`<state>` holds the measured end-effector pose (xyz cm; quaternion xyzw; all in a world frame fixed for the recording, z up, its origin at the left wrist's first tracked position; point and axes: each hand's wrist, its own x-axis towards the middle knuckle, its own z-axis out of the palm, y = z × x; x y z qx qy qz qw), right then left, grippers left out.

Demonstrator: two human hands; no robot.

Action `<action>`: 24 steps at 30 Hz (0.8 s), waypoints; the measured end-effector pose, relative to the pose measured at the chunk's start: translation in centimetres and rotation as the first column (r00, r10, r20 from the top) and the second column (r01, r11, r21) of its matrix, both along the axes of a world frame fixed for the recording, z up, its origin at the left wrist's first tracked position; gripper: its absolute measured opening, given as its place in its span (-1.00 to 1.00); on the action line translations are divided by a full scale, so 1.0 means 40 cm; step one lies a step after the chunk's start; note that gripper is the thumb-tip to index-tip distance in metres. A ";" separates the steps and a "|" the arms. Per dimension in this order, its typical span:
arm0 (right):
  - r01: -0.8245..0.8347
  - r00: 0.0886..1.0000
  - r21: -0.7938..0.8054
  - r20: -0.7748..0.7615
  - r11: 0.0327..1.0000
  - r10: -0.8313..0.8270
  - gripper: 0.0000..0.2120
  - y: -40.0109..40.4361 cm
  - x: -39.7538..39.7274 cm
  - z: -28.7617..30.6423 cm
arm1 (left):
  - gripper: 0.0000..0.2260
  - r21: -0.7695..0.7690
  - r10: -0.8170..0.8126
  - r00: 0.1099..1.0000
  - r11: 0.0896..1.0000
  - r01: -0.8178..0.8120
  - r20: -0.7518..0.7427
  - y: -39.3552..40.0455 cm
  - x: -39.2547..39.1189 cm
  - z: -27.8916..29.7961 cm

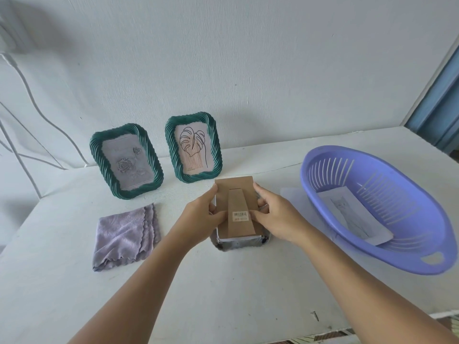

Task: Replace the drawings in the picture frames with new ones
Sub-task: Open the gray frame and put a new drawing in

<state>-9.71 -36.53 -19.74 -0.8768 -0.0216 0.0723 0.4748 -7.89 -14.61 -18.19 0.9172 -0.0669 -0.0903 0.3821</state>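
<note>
Frame centre: left hand (201, 214) and right hand (278, 217) pinch the brown frame backing (237, 194), face-down frame (239, 240) on the white bench (223, 294). Two green frames (126, 161) upper left, cat drawing (355, 217) in the purple basket (397, 254) right, cloth (124, 237) left.

I have one view only, from the camera worn on the person's head, looking forward and down over the white table (223, 289). It sits close above the near edge, so both forearms run up from the bottom of the picture. The wide lens bends the far wall (248, 58) and table edges. The far side ends at that wall; a blue strip (439, 95) shows far right.
</note>
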 end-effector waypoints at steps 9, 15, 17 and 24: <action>-0.012 0.995 -0.346 0.088 0.938 0.045 -0.27 0.002 -0.003 0.005 | -0.35 0.202 -0.044 0.998 0.979 0.033 0.050 -0.009 -0.010 0.006; -0.027 0.997 -0.418 0.057 0.908 0.056 -0.39 -0.001 -0.013 0.009 | -0.76 0.283 -0.036 0.999 0.959 0.027 0.028 -0.012 -0.016 0.005; -0.016 0.997 -0.391 0.059 0.920 0.042 -0.42 -0.002 -0.015 0.008 | -0.81 0.282 -0.033 0.999 0.959 0.022 0.037 -0.012 -0.015 0.002; -0.016 0.999 -0.402 0.038 0.916 0.034 -0.53 -0.004 -0.008 0.019 | -0.79 0.304 -0.040 0.999 0.952 0.028 0.033 -0.015 -0.009 0.001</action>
